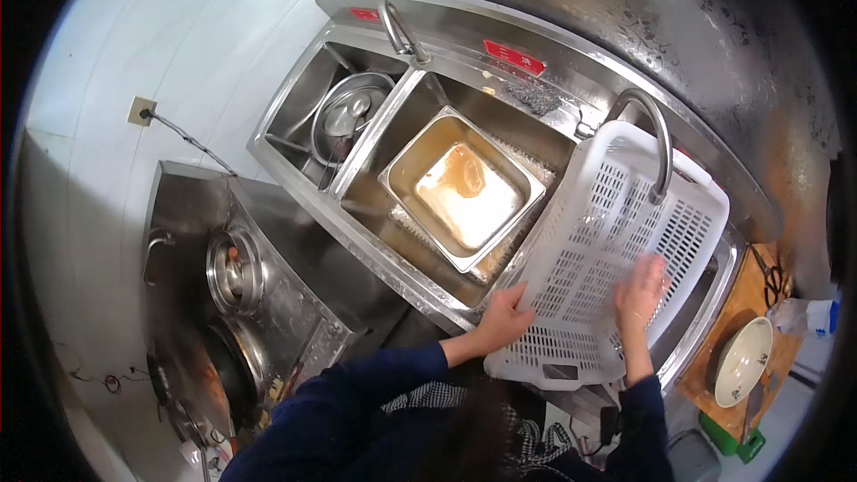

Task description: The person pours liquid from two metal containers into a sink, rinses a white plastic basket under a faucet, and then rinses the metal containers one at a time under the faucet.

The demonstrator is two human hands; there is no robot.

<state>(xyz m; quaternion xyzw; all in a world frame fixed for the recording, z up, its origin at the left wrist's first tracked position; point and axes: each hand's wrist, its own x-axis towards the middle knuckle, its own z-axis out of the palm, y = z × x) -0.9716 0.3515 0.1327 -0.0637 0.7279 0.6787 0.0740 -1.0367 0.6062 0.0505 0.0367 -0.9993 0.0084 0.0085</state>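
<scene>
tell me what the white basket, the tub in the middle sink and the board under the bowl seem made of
Basket: likely moulded plastic, smooth and semi-matte, given the regular slots and rounded rim. Tub: metal, probably stainless steel, its rim and base shiny with reflections. Board: seemingly wood, from its warm brown tone; finish hard to tell.

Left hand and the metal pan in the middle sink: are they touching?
Apart. The head view shows a strip of the middle sink between the left hand and the metal pan.
</scene>
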